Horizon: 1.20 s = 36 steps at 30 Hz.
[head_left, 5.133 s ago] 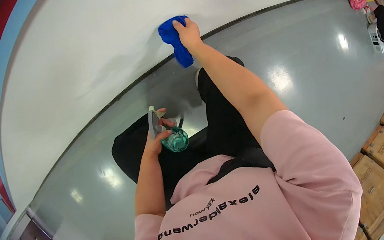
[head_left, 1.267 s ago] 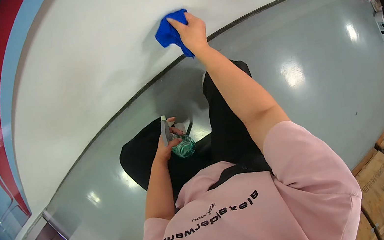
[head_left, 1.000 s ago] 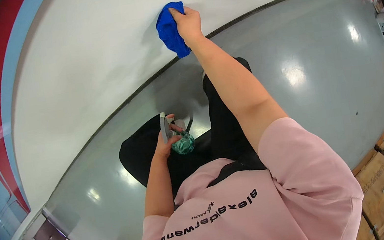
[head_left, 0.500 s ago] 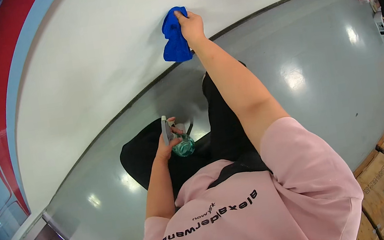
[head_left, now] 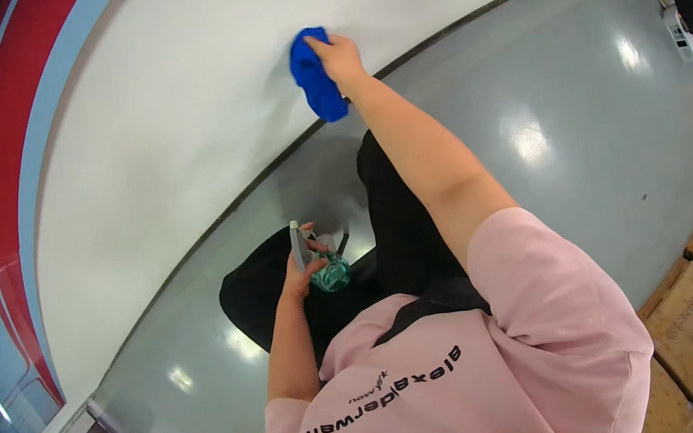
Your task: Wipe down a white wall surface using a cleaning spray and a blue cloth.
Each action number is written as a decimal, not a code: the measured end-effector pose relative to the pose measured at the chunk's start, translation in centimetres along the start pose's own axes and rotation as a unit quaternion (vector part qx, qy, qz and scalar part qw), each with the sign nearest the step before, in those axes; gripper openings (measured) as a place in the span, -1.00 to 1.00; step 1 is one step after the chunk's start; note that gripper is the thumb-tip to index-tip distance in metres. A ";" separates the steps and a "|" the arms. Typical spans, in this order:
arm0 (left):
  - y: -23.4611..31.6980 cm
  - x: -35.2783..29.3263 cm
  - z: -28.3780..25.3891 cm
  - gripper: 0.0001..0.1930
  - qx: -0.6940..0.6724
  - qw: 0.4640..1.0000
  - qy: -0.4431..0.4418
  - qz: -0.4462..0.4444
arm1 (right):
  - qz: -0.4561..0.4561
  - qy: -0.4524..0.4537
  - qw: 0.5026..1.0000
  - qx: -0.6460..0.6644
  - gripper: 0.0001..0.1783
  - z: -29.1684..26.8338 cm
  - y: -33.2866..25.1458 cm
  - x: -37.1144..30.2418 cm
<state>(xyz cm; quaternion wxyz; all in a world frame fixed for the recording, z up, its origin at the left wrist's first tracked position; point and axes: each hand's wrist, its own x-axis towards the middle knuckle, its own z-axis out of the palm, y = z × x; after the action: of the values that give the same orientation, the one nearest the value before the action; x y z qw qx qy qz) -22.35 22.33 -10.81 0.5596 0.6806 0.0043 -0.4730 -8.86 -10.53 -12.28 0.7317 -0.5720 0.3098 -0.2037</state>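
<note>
And there's my right arm [head_left: 411, 139], stretched out ahead of me, elbow [head_left: 461, 189] only slightly bent, right hand [head_left: 342, 57] pinched in a grip! Lower down, my left forearm [head_left: 287, 342] angles up nearer my body, left hand [head_left: 302, 273] curled, fingers wrapped round.

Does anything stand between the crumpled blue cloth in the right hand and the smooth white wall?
Nothing visible does: the right hand holds the blue cloth at the white wall. The translucent green spray bottle, in the left hand, is apart from both.
</note>
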 end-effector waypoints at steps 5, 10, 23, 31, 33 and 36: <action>-0.2 0.0 -0.4 -0.20 0.023 1.000 -0.007 0.006 | 0.066 0.102 0.984 0.130 -0.71 -3.4 1.1 1.3; 0.4 -0.2 0.0 -0.21 -0.004 1.000 -0.008 -0.004 | 0.052 0.106 0.974 0.191 -0.74 -3.7 -1.5 2.4; 0.2 -0.3 -0.2 -0.21 0.044 0.999 -0.016 -0.013 | 0.061 0.125 0.909 -0.392 -0.53 -12.3 6.9 0.3; 0.4 0.0 -0.4 -0.22 0.022 0.999 -0.030 -0.005 | -0.007 0.102 0.969 -0.224 -0.67 -6.8 3.1 2.7; 0.4 0.4 0.1 -0.22 0.022 0.999 -0.039 -0.005 | 0.027 0.113 0.981 -0.156 -0.68 -8.1 5.5 4.7; 0.3 -0.4 -0.2 -0.20 0.019 0.999 -0.023 -0.031 | 0.138 0.210 0.933 -0.259 -0.69 -9.0 6.2 4.5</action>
<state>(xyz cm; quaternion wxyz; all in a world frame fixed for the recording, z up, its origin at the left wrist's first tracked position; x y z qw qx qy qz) -22.32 22.56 -10.37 0.5313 0.6800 0.0034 -0.5053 -12.13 -18.17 -20.64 0.4971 -0.6378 0.5740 -0.1287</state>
